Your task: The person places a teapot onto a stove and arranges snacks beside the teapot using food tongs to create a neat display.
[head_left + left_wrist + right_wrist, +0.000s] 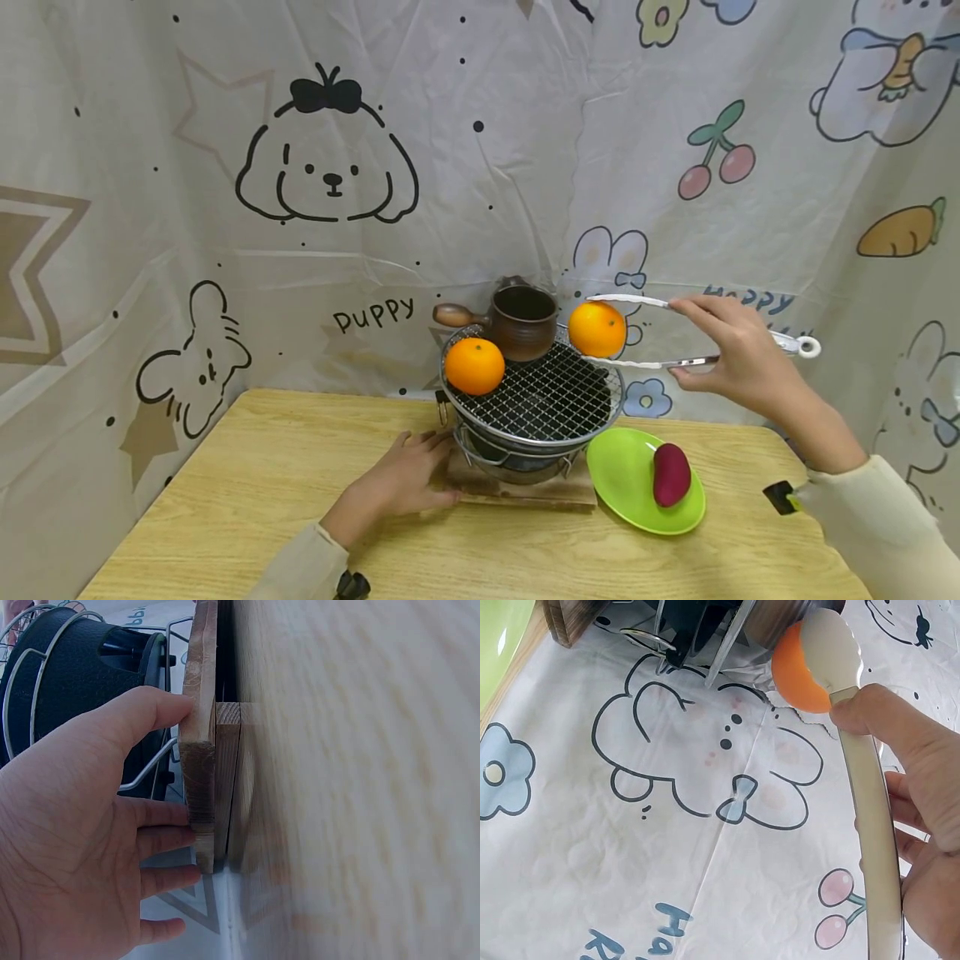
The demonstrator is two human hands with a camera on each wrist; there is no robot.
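One orange (597, 331) in tongs (637, 364), likely mid-transfer; right grip (738, 357) round them, left grip (408, 477) straight-fingered at board (528, 493); wants steady squeeze.

Left sleeve (296, 567): plain cream cloth, ending above the wrist, well back from the left fingers (169, 879). Black block (352, 585) near its cuff, on the thumb side. Right sleeve (877, 517): also cream, loose, creased, well behind the right fingers (701, 315); small black piece (780, 497), yellow-green edge, thumb side.
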